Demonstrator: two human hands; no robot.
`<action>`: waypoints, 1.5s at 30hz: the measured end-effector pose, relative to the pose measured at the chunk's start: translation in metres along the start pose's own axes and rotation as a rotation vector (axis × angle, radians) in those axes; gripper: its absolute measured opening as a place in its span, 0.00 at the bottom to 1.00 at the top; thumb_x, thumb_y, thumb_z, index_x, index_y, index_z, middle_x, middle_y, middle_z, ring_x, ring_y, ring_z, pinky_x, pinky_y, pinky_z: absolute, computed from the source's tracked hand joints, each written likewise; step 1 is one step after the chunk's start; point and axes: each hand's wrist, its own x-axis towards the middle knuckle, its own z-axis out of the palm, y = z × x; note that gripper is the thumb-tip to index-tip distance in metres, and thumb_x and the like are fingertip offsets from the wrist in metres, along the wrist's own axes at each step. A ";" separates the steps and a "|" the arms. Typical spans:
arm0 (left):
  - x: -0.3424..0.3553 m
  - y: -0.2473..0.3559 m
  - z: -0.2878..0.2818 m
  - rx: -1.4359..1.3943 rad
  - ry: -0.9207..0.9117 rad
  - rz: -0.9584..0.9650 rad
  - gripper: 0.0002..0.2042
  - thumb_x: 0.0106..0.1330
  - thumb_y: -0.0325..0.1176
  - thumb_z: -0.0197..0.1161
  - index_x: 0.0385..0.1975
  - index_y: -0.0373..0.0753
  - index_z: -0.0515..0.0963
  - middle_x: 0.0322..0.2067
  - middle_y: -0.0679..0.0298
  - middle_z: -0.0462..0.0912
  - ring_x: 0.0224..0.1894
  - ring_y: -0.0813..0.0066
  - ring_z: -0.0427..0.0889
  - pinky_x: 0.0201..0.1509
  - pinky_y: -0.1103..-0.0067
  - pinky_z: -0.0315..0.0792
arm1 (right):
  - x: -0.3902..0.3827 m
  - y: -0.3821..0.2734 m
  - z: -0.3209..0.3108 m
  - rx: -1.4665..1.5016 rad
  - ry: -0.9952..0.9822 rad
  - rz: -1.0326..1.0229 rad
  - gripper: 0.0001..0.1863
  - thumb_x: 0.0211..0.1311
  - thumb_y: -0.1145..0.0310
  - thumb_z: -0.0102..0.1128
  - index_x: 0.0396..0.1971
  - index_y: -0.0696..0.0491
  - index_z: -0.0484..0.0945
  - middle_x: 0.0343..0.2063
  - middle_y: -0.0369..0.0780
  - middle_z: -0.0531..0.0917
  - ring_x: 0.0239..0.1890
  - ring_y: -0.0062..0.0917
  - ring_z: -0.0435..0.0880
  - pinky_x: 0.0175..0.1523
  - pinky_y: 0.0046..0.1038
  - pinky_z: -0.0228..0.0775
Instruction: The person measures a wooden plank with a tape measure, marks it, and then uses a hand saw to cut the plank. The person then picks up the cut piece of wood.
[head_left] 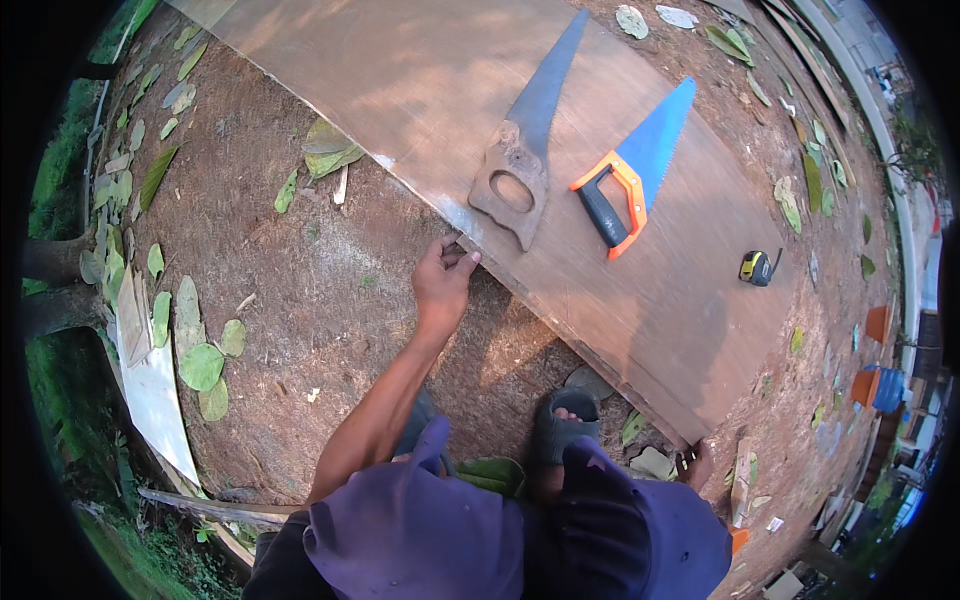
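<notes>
A large brown plywood board (640, 310) stretches from the far left to the near right. My left hand (443, 288) pinches its near edge, thumb on top and fingers curled at the rim. At the board's near right corner, my right hand (697, 464) has its fingers bent round the edge, partly hidden by my purple clothing. On the board lie an old handsaw with a wooden handle (515, 180), a blue-bladed handsaw with an orange and black handle (625, 190), and a small black and yellow tape measure (757, 267). Neither hand touches these tools.
Brown soil (300, 250) with scattered leaves surrounds the board. My sandalled foot (565, 425) stands just short of its near edge. A white sheet (165, 420) lies at the left by tree trunks (60, 285). Orange pots (866, 386) and a blue container (888, 390) stand far right.
</notes>
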 end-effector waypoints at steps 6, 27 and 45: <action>0.002 0.000 0.002 -0.147 0.018 0.128 0.18 0.65 0.24 0.70 0.52 0.24 0.74 0.43 0.53 0.83 0.44 0.72 0.83 0.50 0.78 0.77 | -0.012 -0.012 -0.001 -0.045 -0.168 -0.054 0.22 0.74 0.56 0.56 0.59 0.56 0.74 0.52 0.40 0.80 0.49 0.31 0.81 0.57 0.40 0.71; 0.014 -0.028 -0.019 -0.026 -0.188 0.166 0.25 0.67 0.27 0.70 0.60 0.30 0.68 0.55 0.52 0.77 0.58 0.64 0.77 0.61 0.72 0.72 | 0.009 -0.080 0.004 -0.230 -0.320 0.198 0.25 0.72 0.58 0.56 0.57 0.62 0.73 0.50 0.51 0.82 0.47 0.44 0.84 0.48 0.47 0.80; 0.002 -0.004 -0.004 -0.076 -0.097 0.164 0.26 0.62 0.21 0.72 0.56 0.24 0.67 0.46 0.48 0.82 0.50 0.66 0.82 0.52 0.76 0.78 | 0.018 -0.067 -0.011 -0.204 -0.353 0.102 0.26 0.69 0.62 0.60 0.59 0.65 0.71 0.55 0.53 0.77 0.56 0.47 0.80 0.54 0.49 0.80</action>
